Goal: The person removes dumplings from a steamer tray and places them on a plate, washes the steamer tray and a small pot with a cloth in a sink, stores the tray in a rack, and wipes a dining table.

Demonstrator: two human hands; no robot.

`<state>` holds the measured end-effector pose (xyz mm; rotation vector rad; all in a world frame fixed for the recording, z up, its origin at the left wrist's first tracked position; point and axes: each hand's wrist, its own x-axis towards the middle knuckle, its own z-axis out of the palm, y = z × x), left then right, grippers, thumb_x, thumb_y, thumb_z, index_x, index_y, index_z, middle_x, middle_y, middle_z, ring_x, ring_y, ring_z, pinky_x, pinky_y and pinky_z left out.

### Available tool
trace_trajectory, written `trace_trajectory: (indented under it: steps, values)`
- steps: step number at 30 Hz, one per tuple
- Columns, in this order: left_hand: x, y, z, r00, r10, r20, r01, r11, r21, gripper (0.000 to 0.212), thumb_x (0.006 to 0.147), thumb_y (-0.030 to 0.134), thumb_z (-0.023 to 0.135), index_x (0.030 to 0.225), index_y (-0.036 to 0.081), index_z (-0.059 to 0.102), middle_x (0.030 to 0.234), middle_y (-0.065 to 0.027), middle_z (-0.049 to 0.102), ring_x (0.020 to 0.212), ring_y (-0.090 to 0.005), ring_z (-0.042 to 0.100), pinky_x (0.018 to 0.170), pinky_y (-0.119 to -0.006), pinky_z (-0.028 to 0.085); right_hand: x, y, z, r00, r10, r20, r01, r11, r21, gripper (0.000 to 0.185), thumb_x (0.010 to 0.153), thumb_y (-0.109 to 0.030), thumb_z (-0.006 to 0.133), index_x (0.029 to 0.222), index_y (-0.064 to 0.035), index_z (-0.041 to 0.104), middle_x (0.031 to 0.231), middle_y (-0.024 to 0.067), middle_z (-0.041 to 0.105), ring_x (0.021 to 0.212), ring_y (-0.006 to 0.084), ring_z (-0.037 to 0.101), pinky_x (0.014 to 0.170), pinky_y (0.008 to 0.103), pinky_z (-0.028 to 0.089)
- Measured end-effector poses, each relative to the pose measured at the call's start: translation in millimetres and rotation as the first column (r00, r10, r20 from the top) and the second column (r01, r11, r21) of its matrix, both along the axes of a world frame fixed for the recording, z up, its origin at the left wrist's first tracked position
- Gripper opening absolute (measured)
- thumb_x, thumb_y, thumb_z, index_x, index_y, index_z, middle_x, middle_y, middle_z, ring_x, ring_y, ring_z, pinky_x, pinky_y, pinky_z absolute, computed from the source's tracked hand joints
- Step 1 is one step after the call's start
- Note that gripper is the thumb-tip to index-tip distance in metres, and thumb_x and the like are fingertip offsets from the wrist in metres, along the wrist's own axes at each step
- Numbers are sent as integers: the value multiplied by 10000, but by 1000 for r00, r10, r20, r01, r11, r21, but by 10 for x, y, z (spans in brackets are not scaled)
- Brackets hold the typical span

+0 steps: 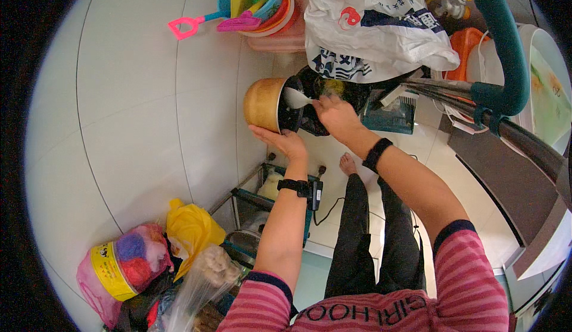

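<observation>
My left hand (283,143) supports a gold-coloured cooking pot (262,105) from below, fingers spread under its side near the rim. The pot lies tilted on its side, its dark mouth turned to the right. In my right hand (337,115) is a white spoon (296,98), its bowl at the pot's opening. Right beside the mouth, beneath my right hand, is a black plastic bag (315,124). Something yellowish (331,87) shows inside the bag. What the pot holds is too dark to make out.
A white plastic bag (375,28) with printing sits just beyond. Toy buckets (272,8) stand by the tiled wall. A foam-covered bar (502,46) rises on the right. A wheeled rack (250,198) and bagged items (120,260) lie lower left.
</observation>
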<state>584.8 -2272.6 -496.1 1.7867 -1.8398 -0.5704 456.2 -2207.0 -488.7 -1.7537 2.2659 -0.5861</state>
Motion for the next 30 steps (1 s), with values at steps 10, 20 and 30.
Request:
trace_trajectory:
  steps: [10, 20, 30]
  values:
    - [10, -20, -112, 998, 59, -14, -58, 998, 37, 881, 724, -153, 453, 1389, 80, -75, 1422, -243, 13, 1319, -374, 61, 1078, -418, 84, -70, 384, 34, 991, -36, 130, 50, 993, -110, 402, 666, -16, 553, 1067, -30, 561, 1006, 114, 577, 868, 262, 559, 718, 323, 492]
    - [112, -37, -105, 974, -9, -227, 24, 998, 61, 830, 744, -145, 417, 1383, 56, -74, 1426, -237, 19, 1320, -359, 74, 1086, -406, 65, 40, 57, -105, 992, 31, 120, -39, 997, 70, 267, 717, -79, 542, 979, -61, 593, 918, 91, 591, 848, 255, 574, 674, 347, 509]
    - [94, -3, -76, 999, -32, -24, 32, 999, -9, 847, 736, -145, 440, 1385, 56, -66, 1418, -259, 33, 1321, -374, 58, 1078, -443, 61, 19, 188, 70, 975, 52, 216, -50, 999, -13, 440, 640, 20, 556, 1072, -62, 572, 1058, 87, 573, 930, 264, 542, 767, 333, 480]
